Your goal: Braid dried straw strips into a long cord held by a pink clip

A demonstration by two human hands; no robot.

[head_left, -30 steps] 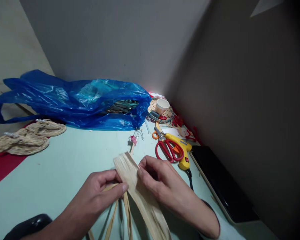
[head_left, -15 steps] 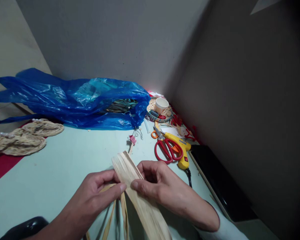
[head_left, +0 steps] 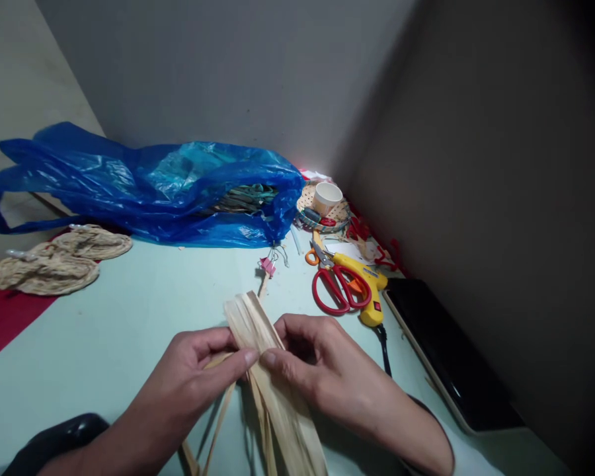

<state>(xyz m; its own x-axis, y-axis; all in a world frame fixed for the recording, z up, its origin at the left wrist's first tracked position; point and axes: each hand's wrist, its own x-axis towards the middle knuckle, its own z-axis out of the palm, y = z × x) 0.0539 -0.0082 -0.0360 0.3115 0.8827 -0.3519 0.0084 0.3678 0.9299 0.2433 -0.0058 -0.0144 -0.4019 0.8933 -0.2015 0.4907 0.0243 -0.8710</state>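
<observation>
A wide, pale strip of dried plant leaf (head_left: 287, 403) slants across the front of the table, its upper end pointing away from me. My left hand (head_left: 203, 363) pinches its left edge between thumb and fingers, with narrower tan strips (head_left: 221, 423) hanging below that hand. On the right edge my right hand (head_left: 322, 363) grips the same leaf, thumb on top and fingers behind. Both thumb tips almost meet on the strip. Just beyond its upper end lies a pink binder clip (head_left: 267, 266) on a thin piece.
A blue plastic bag (head_left: 143, 192) holding dark strips lies at the back. Woven straw soles (head_left: 44, 274) sit at left. To the right are red-handled scissors (head_left: 340, 291), a yellow glue gun (head_left: 374, 301), a woven tray (head_left: 305, 198) with a cup (head_left: 327, 196), and a black tablet (head_left: 446, 350).
The leaf strip now stands more upright and looks creased near the thumbs, which have come closer together. The whole view has shifted slightly.
</observation>
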